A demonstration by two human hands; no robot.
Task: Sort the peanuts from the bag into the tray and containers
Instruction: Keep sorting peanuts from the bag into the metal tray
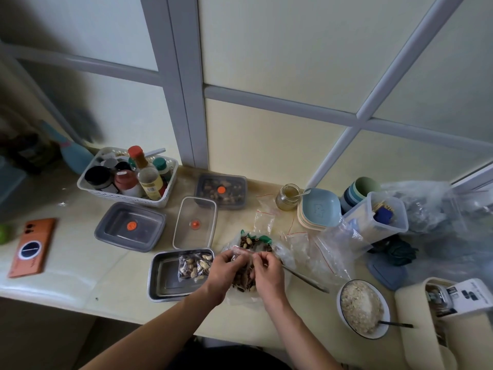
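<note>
A small clear zip bag [243, 253] with a red seal line, filled with peanuts, sits between my hands at the counter's front. My left hand [225, 271] pinches its top edge from the left, and my right hand [266, 273] pinches it from the right. Behind them lies a larger open bag of peanuts [254, 241] with green trim. The steel tray [165, 279] to the left holds two small filled peanut bags [196, 265]. A closed grey container [221, 190] with peanuts stands at the back. An empty clear container [194, 222] stands in front of it.
A grey lid [130, 227] lies left of the clear container. Behind it a white basket [128, 177] holds bottles. An orange phone [33, 247] lies far left. Empty zip bags [314, 249], a bowl of grain [361, 308], blue plates [320, 209] and a jar [288, 196] crowd the right.
</note>
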